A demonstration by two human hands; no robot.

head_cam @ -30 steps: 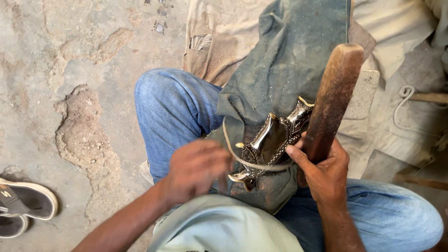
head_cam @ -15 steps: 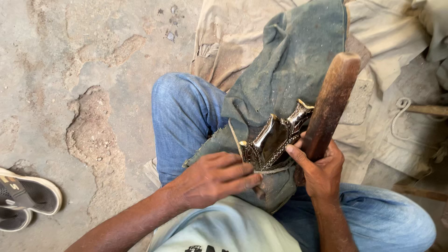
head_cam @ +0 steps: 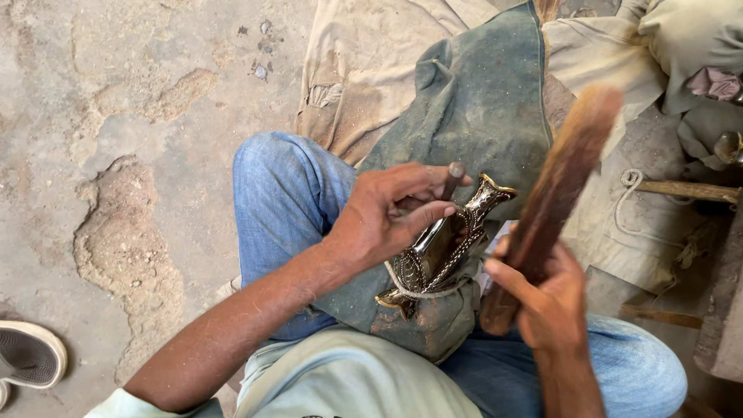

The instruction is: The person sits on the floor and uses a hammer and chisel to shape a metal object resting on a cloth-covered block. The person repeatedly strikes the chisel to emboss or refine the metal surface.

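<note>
Two hands at work over the lap. Left hand [head_cam: 387, 213] curled, thumb and fingers pinched round a short dark metal punch [head_cam: 451, 179], tip set against the metal piece [head_cam: 445, 248]. Right hand [head_cam: 546, 298] wrapped shut round the lower end of a long wooden stick [head_cam: 553, 197]; stick brown, rough-grained, rounded, blurred at its upper end, tilted up and away from the body.

Metal piece: small, curved, flask-like, flared lip at the far end, pointed foot at the near end. Dark polished centre panel, edges raised and patterned like braid or beading, brassy glints along the rim. A pale cord [head_cam: 422, 290] loops round its lower part. It lies on a dusty grey-green cloth pad [head_cam: 476, 101], thick and creased, draped over the person's thigh, between the two hands.

Blue denim jeans [head_cam: 282, 193], worn and faded at the knee. Pale shirt hem at bottom edge. Beige sacking [head_cam: 364, 70], stained and frayed, spread beneath. Floor [head_cam: 116, 116] is cracked concrete, patches broken down to sandy rubble. Sandal [head_cam: 31, 356] at lower left, grey with light sole. Coiled rope [head_cam: 631, 201] at right.
</note>
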